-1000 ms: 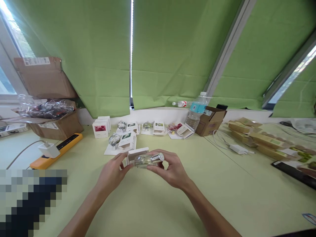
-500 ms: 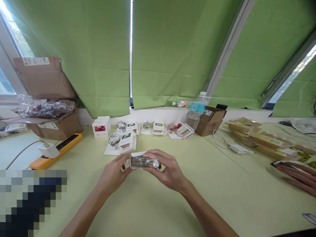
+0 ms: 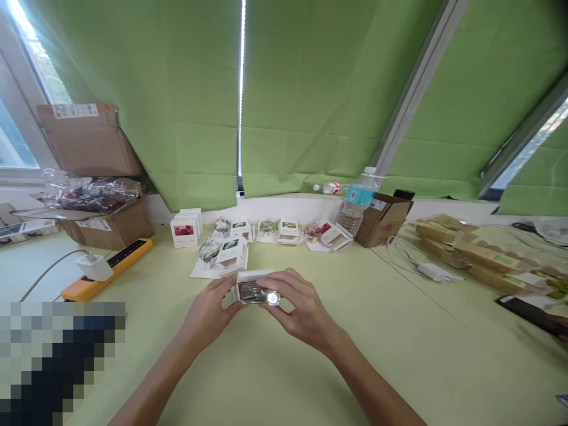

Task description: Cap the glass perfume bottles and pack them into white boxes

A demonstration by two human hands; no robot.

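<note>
Low over the table, my left hand [image 3: 212, 306] is closed round a small white box [image 3: 261, 274] with an open end. My right hand [image 3: 306, 305] pinches a small clear glass bottle [image 3: 251, 293] with a shiny silver cap [image 3: 273, 298], apparently a perfume bottle. The bottle lies sideways, its glass end partly inside the box and its cap facing right. Beyond my hands, a round glass bottle [image 3: 208, 251] and an open white carton [image 3: 232, 253] rest on a white sheet. Similar sets stand behind it, including a pink round bottle [image 3: 313, 231].
White boxes [image 3: 185, 229] stand at the back, left of the sets. A yellow power strip [image 3: 126, 260] and a cardboard box [image 3: 106, 225] are at left. A large water bottle [image 3: 355, 204], a brown carton [image 3: 384, 219] and a white charger [image 3: 435, 272] are to the right. A co-worker's hand touches a dark phone [image 3: 532, 313].
The bottle has slid left into the box, so less of its glass shows and the cap is nearer my left hand. The co-worker's hand has drawn back to the right, uncovering the phone.
</note>
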